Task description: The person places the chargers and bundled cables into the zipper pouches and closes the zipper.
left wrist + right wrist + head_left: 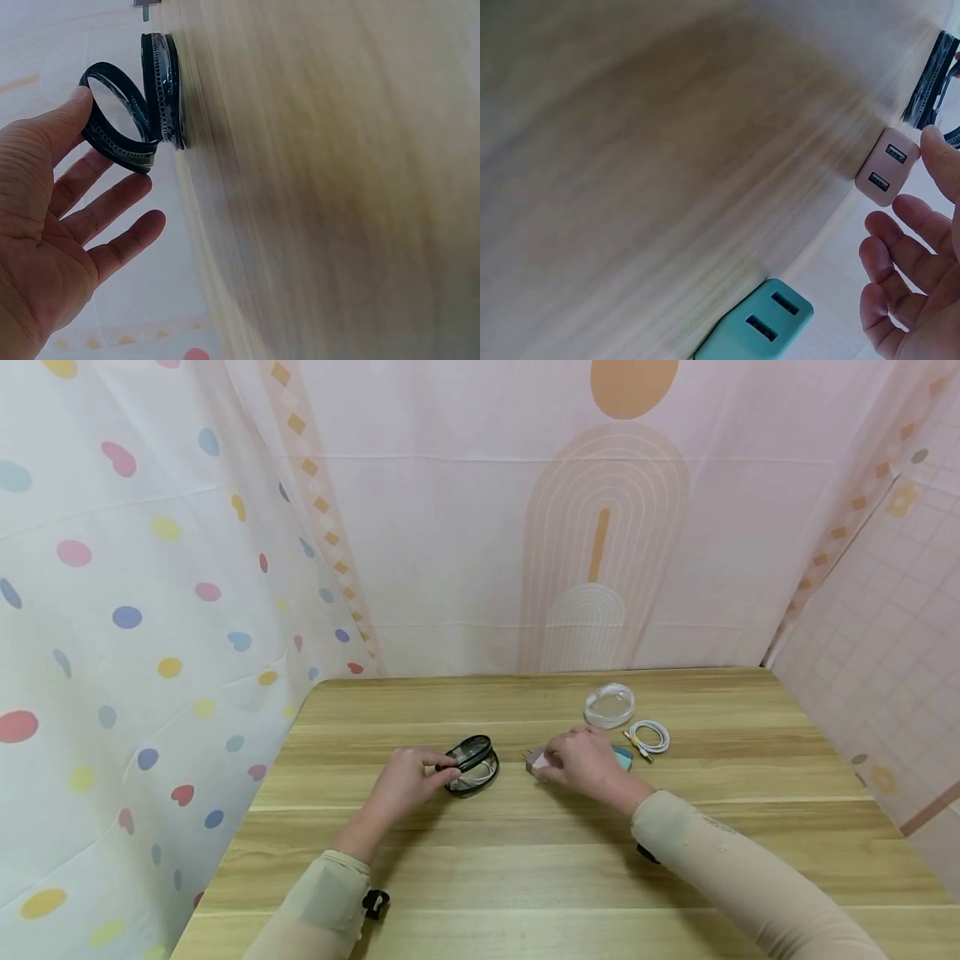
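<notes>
In the head view my left hand pinches the rim of a small round zip case with clear panels and black edging. Its lid stands tilted up from the other half, which rests on the table with a coiled white cable in it. My right hand holds a pink USB charger between thumb and fingertip, the prongs pointing left. Close behind that hand lies a teal USB charger with two ports, partly covered by the hand in the head view.
A second round clear case with white edging lies further back on the wooden table. Beside it is a coiled white cable with a yellow tie. Patterned curtains hang at the table's back and sides.
</notes>
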`<control>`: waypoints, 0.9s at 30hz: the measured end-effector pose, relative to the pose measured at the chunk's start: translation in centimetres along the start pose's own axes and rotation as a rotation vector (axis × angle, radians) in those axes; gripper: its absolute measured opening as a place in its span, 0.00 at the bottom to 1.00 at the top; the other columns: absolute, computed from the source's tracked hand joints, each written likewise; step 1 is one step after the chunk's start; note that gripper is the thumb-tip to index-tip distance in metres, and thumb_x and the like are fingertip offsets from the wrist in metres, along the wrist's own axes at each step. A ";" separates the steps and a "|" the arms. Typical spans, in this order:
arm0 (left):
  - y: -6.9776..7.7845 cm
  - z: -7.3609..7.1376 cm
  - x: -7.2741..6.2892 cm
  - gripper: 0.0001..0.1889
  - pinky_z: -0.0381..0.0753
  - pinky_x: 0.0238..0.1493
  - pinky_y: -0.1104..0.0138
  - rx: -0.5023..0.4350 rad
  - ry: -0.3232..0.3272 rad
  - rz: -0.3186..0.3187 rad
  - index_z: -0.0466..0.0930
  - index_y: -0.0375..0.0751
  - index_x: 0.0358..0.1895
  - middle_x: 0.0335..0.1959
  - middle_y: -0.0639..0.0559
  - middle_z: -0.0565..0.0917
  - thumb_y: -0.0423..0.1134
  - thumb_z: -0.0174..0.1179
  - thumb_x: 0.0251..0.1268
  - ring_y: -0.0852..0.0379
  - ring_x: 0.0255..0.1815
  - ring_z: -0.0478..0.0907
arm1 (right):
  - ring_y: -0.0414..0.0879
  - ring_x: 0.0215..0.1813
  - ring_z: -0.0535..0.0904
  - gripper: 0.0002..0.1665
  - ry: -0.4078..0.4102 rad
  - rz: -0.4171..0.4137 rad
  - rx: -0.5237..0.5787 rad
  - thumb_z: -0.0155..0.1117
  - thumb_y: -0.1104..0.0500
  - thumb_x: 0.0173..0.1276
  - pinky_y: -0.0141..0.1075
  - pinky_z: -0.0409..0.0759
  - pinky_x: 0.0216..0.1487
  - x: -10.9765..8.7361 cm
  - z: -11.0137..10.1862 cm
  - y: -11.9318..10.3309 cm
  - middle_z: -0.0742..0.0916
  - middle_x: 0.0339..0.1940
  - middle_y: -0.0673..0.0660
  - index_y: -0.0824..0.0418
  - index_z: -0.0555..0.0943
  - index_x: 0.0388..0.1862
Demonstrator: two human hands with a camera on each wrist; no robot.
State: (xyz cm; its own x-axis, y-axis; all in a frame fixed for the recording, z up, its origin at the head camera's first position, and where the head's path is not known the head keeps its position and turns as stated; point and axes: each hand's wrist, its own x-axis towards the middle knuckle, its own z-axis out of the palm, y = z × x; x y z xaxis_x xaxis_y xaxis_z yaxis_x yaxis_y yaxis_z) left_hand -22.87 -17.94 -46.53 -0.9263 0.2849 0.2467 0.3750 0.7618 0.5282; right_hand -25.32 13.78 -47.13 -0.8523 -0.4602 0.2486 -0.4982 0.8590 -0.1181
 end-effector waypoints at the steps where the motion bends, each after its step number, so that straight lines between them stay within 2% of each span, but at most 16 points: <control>1: 0.0 0.0 0.0 0.09 0.90 0.57 0.49 -0.003 -0.002 -0.004 0.95 0.47 0.45 0.50 0.45 0.94 0.44 0.75 0.67 0.46 0.53 0.91 | 0.43 0.36 0.80 0.22 -0.005 0.002 -0.005 0.81 0.37 0.63 0.44 0.79 0.50 0.0 0.0 -0.1 0.89 0.28 0.45 0.52 0.90 0.39; 16: -0.1 0.1 0.0 0.08 0.90 0.52 0.51 -0.004 0.005 0.002 0.96 0.47 0.44 0.50 0.45 0.94 0.44 0.75 0.67 0.50 0.50 0.91 | 0.43 0.35 0.75 0.17 -0.053 0.013 -0.011 0.82 0.42 0.64 0.40 0.71 0.43 0.3 -0.4 -0.9 0.84 0.24 0.43 0.53 0.89 0.38; 21: -0.1 0.1 0.0 0.08 0.90 0.53 0.50 -0.003 0.010 0.005 0.96 0.48 0.44 0.50 0.46 0.94 0.44 0.75 0.67 0.48 0.51 0.91 | 0.42 0.35 0.78 0.16 -0.095 0.020 -0.009 0.81 0.44 0.65 0.40 0.74 0.43 0.5 -0.8 -1.0 0.87 0.26 0.43 0.52 0.90 0.41; 27: -0.3 0.1 0.0 0.08 0.90 0.48 0.54 -0.003 0.016 0.024 0.96 0.48 0.44 0.49 0.47 0.94 0.44 0.75 0.67 0.54 0.46 0.90 | 0.46 0.40 0.85 0.17 -0.129 0.013 -0.037 0.80 0.45 0.67 0.45 0.81 0.47 0.8 -1.1 -1.1 0.92 0.34 0.48 0.54 0.89 0.46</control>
State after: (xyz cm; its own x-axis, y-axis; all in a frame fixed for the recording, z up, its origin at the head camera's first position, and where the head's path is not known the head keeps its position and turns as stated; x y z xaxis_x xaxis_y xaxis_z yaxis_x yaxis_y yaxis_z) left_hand -22.97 -18.09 -46.81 -0.9163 0.2938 0.2722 0.3972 0.7533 0.5242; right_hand -25.27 12.67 -45.78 -0.8733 -0.4717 0.1214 -0.4826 0.8717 -0.0845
